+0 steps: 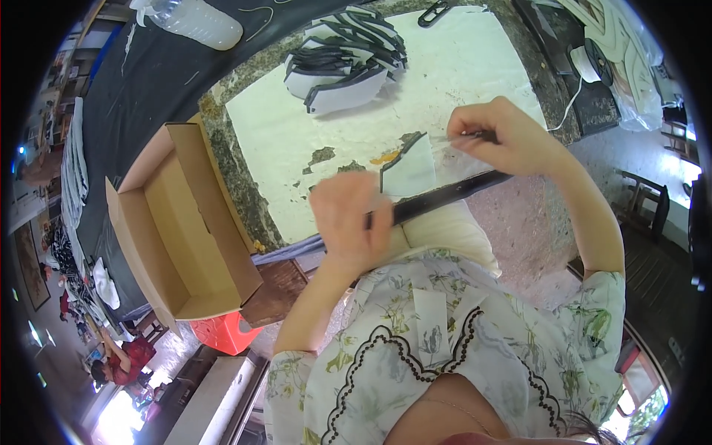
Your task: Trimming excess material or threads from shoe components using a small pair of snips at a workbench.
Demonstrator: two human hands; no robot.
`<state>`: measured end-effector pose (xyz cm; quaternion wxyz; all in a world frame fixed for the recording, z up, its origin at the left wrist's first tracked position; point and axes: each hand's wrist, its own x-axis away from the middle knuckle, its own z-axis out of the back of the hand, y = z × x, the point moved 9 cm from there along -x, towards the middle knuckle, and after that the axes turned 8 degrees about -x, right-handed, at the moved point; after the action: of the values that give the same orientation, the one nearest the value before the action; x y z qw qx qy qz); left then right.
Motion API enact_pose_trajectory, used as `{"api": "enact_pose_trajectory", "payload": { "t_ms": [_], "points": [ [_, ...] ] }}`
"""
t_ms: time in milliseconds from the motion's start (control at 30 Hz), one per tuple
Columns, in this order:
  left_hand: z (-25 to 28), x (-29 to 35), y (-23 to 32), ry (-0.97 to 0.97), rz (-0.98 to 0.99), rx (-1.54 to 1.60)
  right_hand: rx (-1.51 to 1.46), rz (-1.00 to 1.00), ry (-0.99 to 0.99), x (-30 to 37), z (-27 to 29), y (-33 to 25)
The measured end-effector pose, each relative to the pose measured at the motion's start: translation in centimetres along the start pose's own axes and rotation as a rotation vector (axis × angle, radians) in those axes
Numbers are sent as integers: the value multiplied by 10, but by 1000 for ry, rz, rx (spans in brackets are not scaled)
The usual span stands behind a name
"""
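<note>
A white panel with a dark zigzag edge (pixel 412 169) lies at the near edge of the paper-covered table, between my two hands. My left hand (pixel 350 215) hovers beside its left end, blurred by motion, so I cannot tell whether its fingers grip anything. On the other side, my right hand (pixel 512 137) is raised and closed, with a small dark object showing between the curled fingers; its kind is hidden. Farther back sits a heaped stack of similar white panels with dark edges (pixel 347 63).
An open cardboard box (pixel 182 222) stands at the left of the worktable. Small black thread snips (pixel 434 13) and a cloudy plastic bottle (pixel 196 24) lie at the back. A white spool (pixel 586 65) sits far right. Another person (pixel 122 356) is at lower left.
</note>
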<state>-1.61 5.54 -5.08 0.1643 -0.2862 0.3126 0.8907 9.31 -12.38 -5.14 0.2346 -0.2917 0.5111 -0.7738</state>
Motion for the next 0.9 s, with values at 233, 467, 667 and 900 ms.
{"api": "enact_pose_trajectory", "payload": {
  "t_ms": [233,467,667,900],
  "points": [
    [-56,3,-18,-656,749,592,216,42,-106,-3,-24,-19],
    [-63,17,1,-531,717,677,131,398,224,5,-31,-44],
    [-53,23,-2,-497,755,634,159,68,-121,-6,-75,-13],
    [-48,24,-14,-431,776,656,-13,-17,-256,-24,-72,-3]
  ]
}}
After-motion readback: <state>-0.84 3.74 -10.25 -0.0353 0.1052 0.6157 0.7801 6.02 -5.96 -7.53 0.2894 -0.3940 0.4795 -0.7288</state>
